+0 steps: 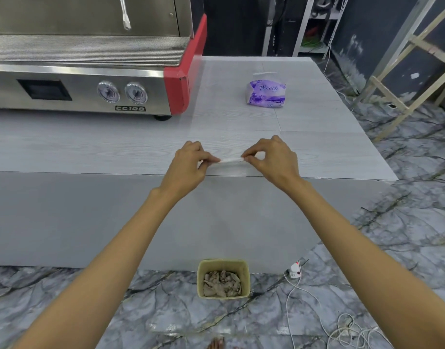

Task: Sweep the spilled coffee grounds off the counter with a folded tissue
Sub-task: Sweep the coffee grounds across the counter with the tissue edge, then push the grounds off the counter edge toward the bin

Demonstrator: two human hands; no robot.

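Observation:
A white tissue (pixel 230 161), folded into a narrow strip, stretches between my two hands just above the front edge of the pale grey counter (pixel 115 149). My left hand (pixel 188 165) pinches its left end and my right hand (pixel 274 159) pinches its right end. I cannot make out any coffee grounds on the counter from here.
A purple tissue pack (pixel 266 92) lies further back on the counter. A steel and red espresso machine (pixel 90 71) fills the back left. On the floor below stands a beige bin (pixel 223 278) with used tissues. White cables (pixel 342 328) and a wooden frame (pixel 412 71) are to the right.

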